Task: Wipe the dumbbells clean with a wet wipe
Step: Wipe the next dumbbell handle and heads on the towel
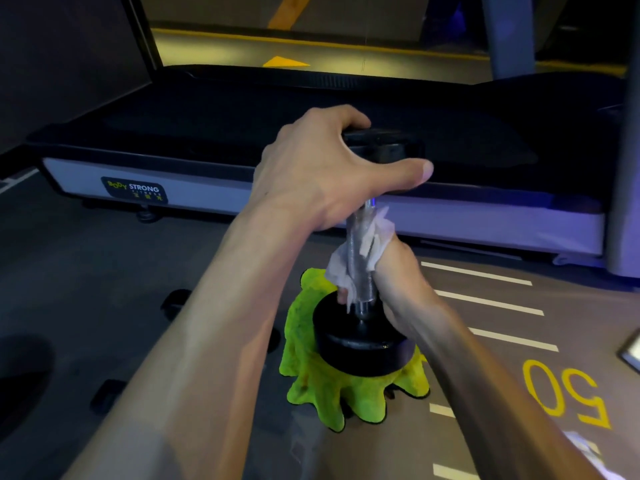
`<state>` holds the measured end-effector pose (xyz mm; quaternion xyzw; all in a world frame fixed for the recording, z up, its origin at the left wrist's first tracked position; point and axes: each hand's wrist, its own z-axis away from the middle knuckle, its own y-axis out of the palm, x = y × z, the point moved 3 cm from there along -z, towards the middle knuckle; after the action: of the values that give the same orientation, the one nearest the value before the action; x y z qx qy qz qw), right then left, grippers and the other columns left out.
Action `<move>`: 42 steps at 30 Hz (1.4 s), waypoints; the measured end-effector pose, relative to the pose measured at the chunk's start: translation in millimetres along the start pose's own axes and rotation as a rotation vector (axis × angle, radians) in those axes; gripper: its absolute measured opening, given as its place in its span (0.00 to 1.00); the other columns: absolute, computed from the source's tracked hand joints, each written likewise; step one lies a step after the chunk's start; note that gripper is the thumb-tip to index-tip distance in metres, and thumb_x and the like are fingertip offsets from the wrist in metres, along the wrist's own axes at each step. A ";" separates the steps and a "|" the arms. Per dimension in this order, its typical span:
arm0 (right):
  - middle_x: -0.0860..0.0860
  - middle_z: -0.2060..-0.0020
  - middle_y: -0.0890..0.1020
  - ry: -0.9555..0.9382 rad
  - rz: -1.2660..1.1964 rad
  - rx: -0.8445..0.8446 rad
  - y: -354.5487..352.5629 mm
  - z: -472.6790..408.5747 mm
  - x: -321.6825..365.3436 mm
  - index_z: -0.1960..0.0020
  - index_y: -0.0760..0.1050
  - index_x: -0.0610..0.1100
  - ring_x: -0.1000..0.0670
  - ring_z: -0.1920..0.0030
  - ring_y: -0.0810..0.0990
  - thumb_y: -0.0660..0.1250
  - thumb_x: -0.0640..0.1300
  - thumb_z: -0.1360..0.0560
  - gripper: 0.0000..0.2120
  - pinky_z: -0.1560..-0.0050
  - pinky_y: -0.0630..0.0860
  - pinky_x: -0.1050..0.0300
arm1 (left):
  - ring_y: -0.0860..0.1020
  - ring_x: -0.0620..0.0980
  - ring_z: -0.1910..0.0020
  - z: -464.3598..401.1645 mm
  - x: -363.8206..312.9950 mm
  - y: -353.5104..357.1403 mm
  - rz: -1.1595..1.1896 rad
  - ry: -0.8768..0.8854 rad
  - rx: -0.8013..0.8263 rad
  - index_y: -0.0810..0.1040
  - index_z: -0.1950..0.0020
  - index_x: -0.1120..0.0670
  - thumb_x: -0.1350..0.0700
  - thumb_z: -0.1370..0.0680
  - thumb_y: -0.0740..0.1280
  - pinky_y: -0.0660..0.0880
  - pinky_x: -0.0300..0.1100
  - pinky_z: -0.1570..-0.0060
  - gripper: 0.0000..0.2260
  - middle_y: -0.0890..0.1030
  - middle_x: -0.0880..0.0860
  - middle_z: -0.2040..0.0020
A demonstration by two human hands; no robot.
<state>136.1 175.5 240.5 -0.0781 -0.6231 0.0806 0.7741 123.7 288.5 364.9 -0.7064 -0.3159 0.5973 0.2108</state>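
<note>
A dumbbell with black round heads and a silver knurled handle stands upright on its lower head, on top of a bright green cloth. My left hand grips the upper head from above, fingers curled over its far side, thumb stretched to the right. My right hand holds a crumpled white wet wipe wrapped round the handle, just above the lower head. The fingers of that hand are mostly hidden behind the handle and wipe.
A treadmill with a "Body Strong" label lies across the view right behind the dumbbell. The grey gym floor shows white dashes and a yellow "50" at the right. Dark round objects lie on the floor at the left.
</note>
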 end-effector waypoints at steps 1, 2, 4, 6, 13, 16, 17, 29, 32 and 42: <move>0.48 0.52 0.86 -0.044 0.065 -0.007 -2.3 0.5 -2.2 0.45 0.81 0.48 0.46 0.50 0.84 0.53 0.57 0.14 0.20 0.45 0.78 0.51 | 0.82 0.45 0.45 0.0 1.5 -0.4 0.011 -0.005 -0.001 0.81 0.41 0.38 0.25 0.38 0.76 0.81 0.49 0.41 0.30 0.83 0.39 0.48; 0.48 0.45 0.85 -0.088 0.123 -0.005 -6.1 5.4 -2.7 0.40 0.80 0.51 0.46 0.43 0.83 0.51 0.59 0.14 0.21 0.39 0.76 0.50 | 0.82 0.45 0.45 0.2 3.2 -0.5 0.020 -0.010 -0.001 0.81 0.42 0.38 0.26 0.38 0.77 0.81 0.49 0.41 0.29 0.83 0.39 0.49; 0.51 0.48 0.85 -0.208 0.194 0.074 -11.2 22.5 -0.3 0.42 0.80 0.51 0.51 0.45 0.83 0.48 0.59 0.13 0.23 0.42 0.74 0.53 | 0.82 0.45 0.45 -0.1 6.1 -1.5 0.035 -0.019 -0.008 0.81 0.43 0.37 0.26 0.38 0.77 0.81 0.48 0.42 0.28 0.83 0.38 0.50; 0.54 0.55 0.84 -0.316 0.327 0.167 -10.9 35.4 -1.5 0.46 0.75 0.49 0.54 0.53 0.82 0.53 0.57 0.14 0.15 0.52 0.73 0.61 | 0.82 0.44 0.46 -0.6 8.5 -2.8 0.044 -0.028 -0.016 0.81 0.44 0.38 0.26 0.38 0.77 0.81 0.48 0.43 0.28 0.83 0.38 0.51; 0.59 0.47 0.83 -0.360 0.428 0.280 -14.7 15.8 -6.6 0.40 0.77 0.53 0.57 0.44 0.81 0.65 0.59 0.19 0.13 0.47 0.73 0.64 | 0.82 0.43 0.47 -0.8 12.6 -5.0 0.019 -0.025 -0.011 0.81 0.43 0.38 0.26 0.36 0.76 0.81 0.46 0.46 0.27 0.83 0.38 0.52; 0.56 0.44 0.84 -0.318 0.320 0.551 -25.4 7.3 -15.3 0.40 0.77 0.52 0.57 0.41 0.82 0.71 0.51 0.23 0.12 0.34 0.75 0.56 | 0.82 0.42 0.45 -1.0 18.9 -8.0 0.047 -0.014 -0.011 0.81 0.39 0.37 0.25 0.38 0.76 0.80 0.47 0.41 0.31 0.84 0.37 0.49; 0.53 0.41 0.84 -0.294 0.309 0.583 -29.2 6.5 -17.8 0.37 0.76 0.49 0.53 0.38 0.81 0.72 0.49 0.25 0.17 0.31 0.74 0.50 | 0.82 0.42 0.45 -0.6 19.5 -8.1 0.054 -0.006 -0.009 0.81 0.38 0.37 0.24 0.39 0.76 0.80 0.47 0.40 0.33 0.84 0.37 0.47; 0.63 0.57 0.80 -0.334 0.530 0.054 -18.8 44.2 -17.5 0.47 0.74 0.50 0.69 0.59 0.76 0.76 0.51 0.25 0.13 0.59 0.69 0.76 | 0.82 0.45 0.43 8.9 5.9 -1.8 0.043 -0.001 -0.067 0.81 0.39 0.36 0.24 0.40 0.76 0.81 0.49 0.41 0.33 0.84 0.38 0.47; 0.64 0.59 0.78 -0.398 0.583 0.062 -25.5 57.7 -23.1 0.40 0.75 0.51 0.73 0.60 0.73 0.68 0.54 0.19 0.11 0.58 0.67 0.77 | 0.82 0.46 0.42 12.8 3.1 -1.7 0.014 0.000 -0.074 0.81 0.36 0.36 0.25 0.38 0.76 0.80 0.49 0.40 0.33 0.83 0.38 0.45; 0.49 0.33 0.78 -0.497 0.714 -0.104 -52.5 66.0 -40.3 0.33 0.80 0.49 0.45 0.31 0.75 0.57 0.49 0.17 0.18 0.32 0.70 0.55 | 0.81 0.45 0.42 21.2 2.0 -5.1 0.001 0.011 -0.072 0.80 0.34 0.38 0.24 0.37 0.75 0.80 0.49 0.39 0.34 0.82 0.38 0.44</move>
<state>64.6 116.7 227.7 -0.3056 -0.7276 0.3279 0.5193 102.1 291.9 362.8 -0.7170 -0.3357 0.5817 0.1866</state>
